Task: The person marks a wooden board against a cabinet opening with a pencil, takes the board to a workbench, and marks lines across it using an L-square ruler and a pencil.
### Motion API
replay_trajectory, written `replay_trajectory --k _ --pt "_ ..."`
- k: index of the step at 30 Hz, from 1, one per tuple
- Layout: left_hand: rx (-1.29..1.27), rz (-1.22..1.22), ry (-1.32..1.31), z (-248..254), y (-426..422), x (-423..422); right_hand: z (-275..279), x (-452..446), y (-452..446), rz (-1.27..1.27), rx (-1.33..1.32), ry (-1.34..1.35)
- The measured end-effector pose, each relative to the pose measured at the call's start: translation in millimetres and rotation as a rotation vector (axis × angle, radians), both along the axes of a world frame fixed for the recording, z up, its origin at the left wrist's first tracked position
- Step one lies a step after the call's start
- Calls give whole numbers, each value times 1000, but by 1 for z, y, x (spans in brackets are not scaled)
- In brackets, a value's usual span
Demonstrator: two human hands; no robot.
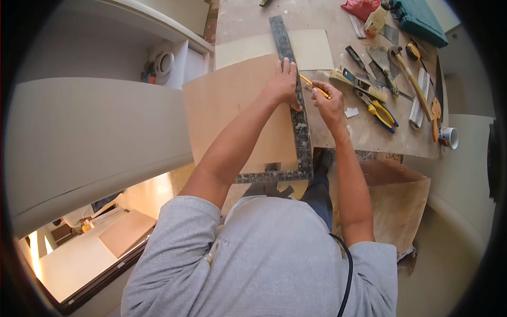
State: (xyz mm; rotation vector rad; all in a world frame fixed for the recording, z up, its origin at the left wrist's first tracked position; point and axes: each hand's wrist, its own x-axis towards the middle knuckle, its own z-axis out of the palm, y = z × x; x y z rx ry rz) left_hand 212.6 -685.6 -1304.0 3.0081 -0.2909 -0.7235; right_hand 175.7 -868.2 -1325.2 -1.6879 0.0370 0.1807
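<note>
A thin brown board (237,113) lies on the workbench, partly over a paler cream board (315,47). A worn black framing square (302,138) rests on the brown board, its long arm along the right edge and its other arm along the near edge. My left hand (284,84) presses flat on the long arm, fingers stretched out. Between the fingers of my right hand (328,103) is a yellow pencil (317,87), its tip pointing at the square's right edge beside my left hand.
On the right of the workbench (364,140) lie yellow-handled pliers (381,113), a hand plane (359,83), scrapers, a hammer (409,74) and a tape measure (413,51). A mug (448,138) hangs at the right edge. A teal case (420,21) stands behind. A wooden box (396,201) is below.
</note>
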Motion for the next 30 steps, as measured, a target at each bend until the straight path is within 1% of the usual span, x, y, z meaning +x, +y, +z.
replay_trajectory --k 2,4,6,7,8,10,12,14,21,23,24,26,27,28,30 --pt "1 -10 -16 -8 2 3 2 -11 -12 43 30 31" --pt "-7 -23 -33 -12 1 1 10 -38 -29 55 -19 63" --pt "13 -28 -40 -8 0 1 13 -68 -48 150 -33 58" --pt "13 -26 -25 -6 0 1 15 -84 -56 172 -102 94" --pt "11 -27 -19 -4 0 1 19 -100 -60 172 -105 100" --pt "-4 -9 -20 -5 1 1 29 -129 -67 84 -66 179" --pt "13 -28 -15 -7 1 5 40 -148 -73 83 -89 218" --pt "23 -53 -3 -6 -3 2 51 -163 -79 72 -40 307" --pt "50 -15 -10 -3 -2 3 54 -186 -102 87 -43 308" --pt "30 -12 -3 -2 -1 3 62 -186 -114 269 -216 270" --pt "30 -13 -5 0 -1 2 64 -185 -115 268 -216 268" --pt "15 -13 3 6 -2 0 70 -183 -115 508 -474 538" --pt "13 -13 -9 6 -3 2 62 -190 -110 409 -557 507" --pt "9 -12 -5 2 -2 2 43 -197 -107 407 -560 492" --pt "9 -5 -25 0 -1 4 -8 -208 -98 95 -387 160"
